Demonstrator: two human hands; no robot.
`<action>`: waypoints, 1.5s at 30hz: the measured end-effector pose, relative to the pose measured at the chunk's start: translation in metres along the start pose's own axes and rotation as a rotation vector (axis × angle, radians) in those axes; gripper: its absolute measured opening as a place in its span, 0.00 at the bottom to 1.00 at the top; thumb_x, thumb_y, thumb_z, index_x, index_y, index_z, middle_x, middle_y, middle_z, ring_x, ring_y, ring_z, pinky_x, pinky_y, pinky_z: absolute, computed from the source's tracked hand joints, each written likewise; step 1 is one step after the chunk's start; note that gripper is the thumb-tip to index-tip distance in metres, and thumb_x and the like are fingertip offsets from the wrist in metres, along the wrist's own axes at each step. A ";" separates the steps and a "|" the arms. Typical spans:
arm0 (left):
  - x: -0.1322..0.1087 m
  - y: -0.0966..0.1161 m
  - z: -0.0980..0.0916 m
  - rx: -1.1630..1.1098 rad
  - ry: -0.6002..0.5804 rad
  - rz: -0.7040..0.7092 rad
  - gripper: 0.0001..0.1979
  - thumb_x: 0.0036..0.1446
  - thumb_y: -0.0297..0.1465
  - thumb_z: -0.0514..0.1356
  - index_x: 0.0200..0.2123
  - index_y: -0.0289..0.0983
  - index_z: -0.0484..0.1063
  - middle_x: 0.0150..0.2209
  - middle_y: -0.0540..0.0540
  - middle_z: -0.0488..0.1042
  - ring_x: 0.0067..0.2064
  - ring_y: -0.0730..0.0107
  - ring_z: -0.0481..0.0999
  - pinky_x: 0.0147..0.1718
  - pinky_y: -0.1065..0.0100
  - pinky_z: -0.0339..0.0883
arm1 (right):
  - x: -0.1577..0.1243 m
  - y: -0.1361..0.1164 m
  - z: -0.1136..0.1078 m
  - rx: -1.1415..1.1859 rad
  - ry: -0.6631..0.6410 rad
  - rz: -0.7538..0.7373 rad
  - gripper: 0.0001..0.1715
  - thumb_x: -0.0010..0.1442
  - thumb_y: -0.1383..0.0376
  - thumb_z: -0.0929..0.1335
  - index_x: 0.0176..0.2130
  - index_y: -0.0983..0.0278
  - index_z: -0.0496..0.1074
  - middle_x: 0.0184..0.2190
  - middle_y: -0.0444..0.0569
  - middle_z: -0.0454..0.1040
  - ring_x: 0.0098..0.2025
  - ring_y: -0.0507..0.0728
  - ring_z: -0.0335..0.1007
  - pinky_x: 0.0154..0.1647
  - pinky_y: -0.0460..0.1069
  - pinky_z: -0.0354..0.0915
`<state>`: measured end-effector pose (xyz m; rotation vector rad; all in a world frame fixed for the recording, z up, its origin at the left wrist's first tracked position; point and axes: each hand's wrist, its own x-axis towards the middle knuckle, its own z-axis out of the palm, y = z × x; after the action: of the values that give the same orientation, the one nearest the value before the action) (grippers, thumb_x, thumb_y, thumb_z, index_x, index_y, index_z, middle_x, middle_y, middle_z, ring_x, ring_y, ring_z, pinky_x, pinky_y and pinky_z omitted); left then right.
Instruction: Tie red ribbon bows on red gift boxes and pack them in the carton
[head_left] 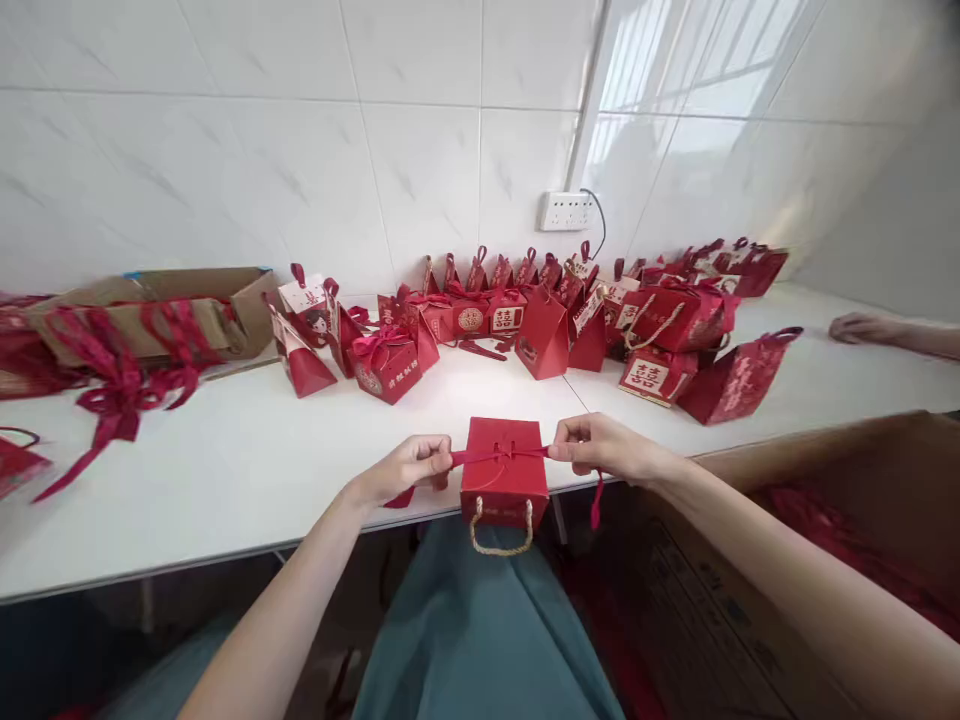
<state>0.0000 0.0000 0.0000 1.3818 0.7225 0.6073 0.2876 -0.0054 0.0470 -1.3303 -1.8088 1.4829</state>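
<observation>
As fingers pinch ribbon, box between.

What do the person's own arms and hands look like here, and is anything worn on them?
Both arms are bare as far as the picture shows: no sleeves on the left forearm or the right forearm. The left hand and right hand carry no gloves, and no ring, watch or bracelet is visible. Below them, teal clothing covers the lap.
</observation>
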 end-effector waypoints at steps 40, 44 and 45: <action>-0.033 0.080 0.037 1.116 0.296 0.115 0.09 0.60 0.34 0.51 0.35 0.41 0.70 0.39 0.49 0.67 0.36 0.69 0.71 0.37 0.68 0.64 | 0.020 -0.029 0.043 -0.102 0.067 -0.431 0.13 0.56 0.66 0.64 0.39 0.65 0.76 0.40 0.50 0.76 0.41 0.57 0.72 0.45 0.52 0.67; -0.022 0.088 0.041 1.082 0.285 0.248 0.09 0.61 0.33 0.51 0.34 0.40 0.71 0.43 0.47 0.66 0.40 0.68 0.71 0.41 0.67 0.63 | 0.024 -0.025 0.047 -0.066 0.108 -0.434 0.09 0.55 0.67 0.64 0.35 0.64 0.73 0.36 0.47 0.77 0.38 0.56 0.73 0.43 0.51 0.68; -0.019 0.090 0.043 1.071 0.274 0.262 0.09 0.61 0.33 0.52 0.34 0.40 0.71 0.42 0.48 0.67 0.40 0.68 0.71 0.41 0.67 0.63 | 0.025 -0.024 0.048 -0.030 0.121 -0.425 0.06 0.54 0.67 0.65 0.35 0.63 0.72 0.34 0.47 0.77 0.36 0.55 0.73 0.42 0.51 0.68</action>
<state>0.0229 -0.0330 0.0931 2.4351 1.1817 0.6427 0.2285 -0.0061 0.0484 -0.9460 -1.8930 1.1281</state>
